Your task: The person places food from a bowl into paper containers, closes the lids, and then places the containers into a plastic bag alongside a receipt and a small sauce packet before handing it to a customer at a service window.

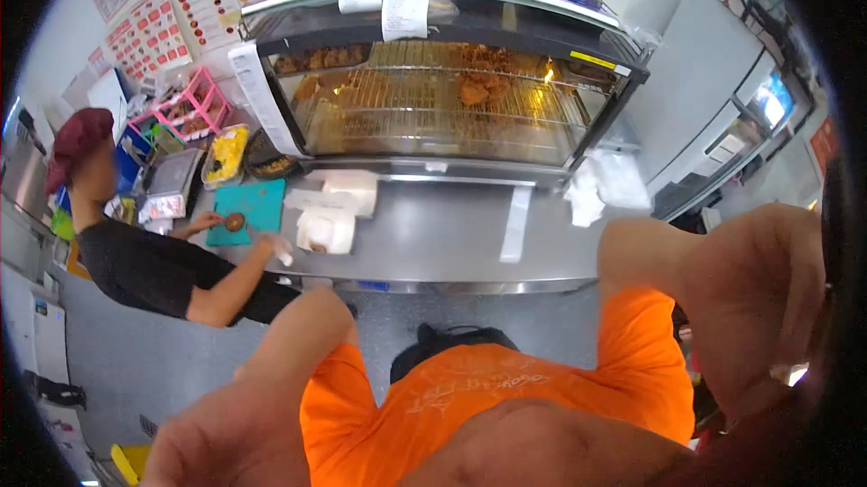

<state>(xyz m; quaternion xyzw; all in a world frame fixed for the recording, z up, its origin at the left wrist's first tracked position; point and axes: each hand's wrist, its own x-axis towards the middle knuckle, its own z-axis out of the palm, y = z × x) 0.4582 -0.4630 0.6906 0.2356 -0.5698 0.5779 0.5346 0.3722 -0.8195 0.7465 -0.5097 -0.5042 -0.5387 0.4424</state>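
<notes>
Both my arms are bent up toward the camera. My left hand [210,429] looms large and blurred at the lower left, its fingers cut off by the rim. My right hand [765,290] is raised at the right edge, beside the dark border, and its fingertips are hidden. Whether either one holds anything does not show. Before me is a steel counter [433,236] with a glass-fronted heated display cabinet [420,107] on it. Fried pieces of food [482,80] lie on the cabinet's wire racks. Open paper takeaway boxes [327,229] stand on the counter's left part.
At left, a co-worker [145,270] in a dark cap handles a round brown food item [235,221] on a teal cutting board [264,202]. Behind it sits a tub of yellow food [227,153]. White plastic bags [613,179] lie at right, near a tall grey appliance [704,80].
</notes>
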